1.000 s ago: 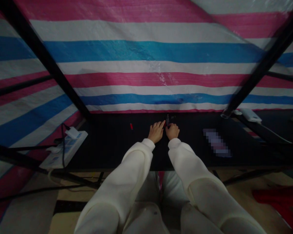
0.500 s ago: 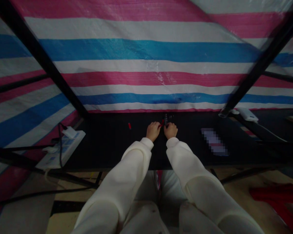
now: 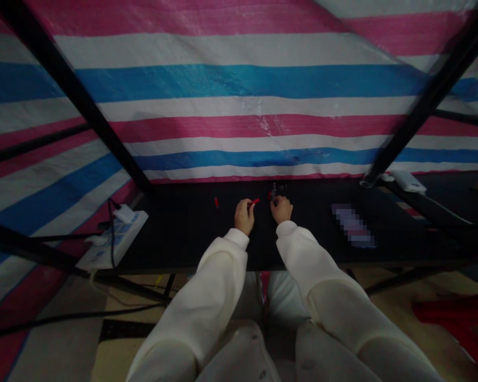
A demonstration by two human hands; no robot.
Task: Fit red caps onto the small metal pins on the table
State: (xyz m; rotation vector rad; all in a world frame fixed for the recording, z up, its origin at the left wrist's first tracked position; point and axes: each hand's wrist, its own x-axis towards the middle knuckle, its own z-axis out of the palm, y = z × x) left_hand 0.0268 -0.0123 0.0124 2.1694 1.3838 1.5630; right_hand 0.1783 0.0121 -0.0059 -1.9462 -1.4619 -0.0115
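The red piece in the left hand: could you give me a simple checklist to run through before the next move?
1. Left hand holds the red piece: ok, one end sticks out.
2. Red piece apart from the right hand: ok, a gap shows.
3. Right hand's grip on the grey object: cannot tell, the hand hides part of it.
4. Red bit beside the grey object, loose or attached: cannot tell, too small.
5. Second red piece clear of both hands: ok.

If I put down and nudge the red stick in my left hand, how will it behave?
The red stick juts straight from your left hand without drooping, so probably stiff. It looks small and slim, so likely light, and perhaps apt to roll.
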